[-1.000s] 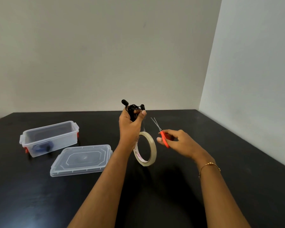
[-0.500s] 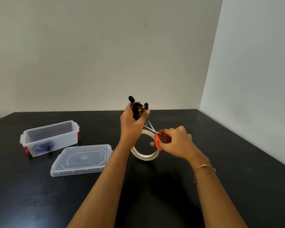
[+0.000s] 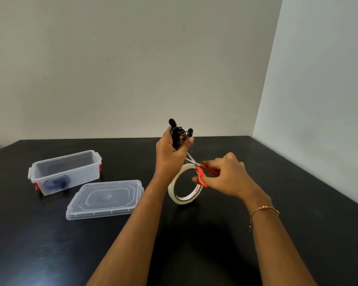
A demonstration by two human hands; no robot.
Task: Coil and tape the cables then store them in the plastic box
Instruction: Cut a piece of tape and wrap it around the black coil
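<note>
Left grip [image 3: 170,150] closed round the coiled black cable [image 3: 179,134] — bundle protrudes above the fingers, raised off the bench [image 3: 298,203]. Right grip [image 3: 225,176] holds red scissors [image 3: 203,172], blades just below the bundle — tape roll [image 3: 185,184] hanging beneath. Plastic box [image 3: 65,171] well left.

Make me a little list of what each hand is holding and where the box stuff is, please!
left hand: holds a coiled black cable up above the table
right hand: holds red-handled scissors, blades pointing toward the left hand
tape roll: hangs on edge below the left hand, above or just touching the black table
plastic box: open, on the table at left, something dark and blue inside
lid: flat on the table, beside the box on its near right
</note>
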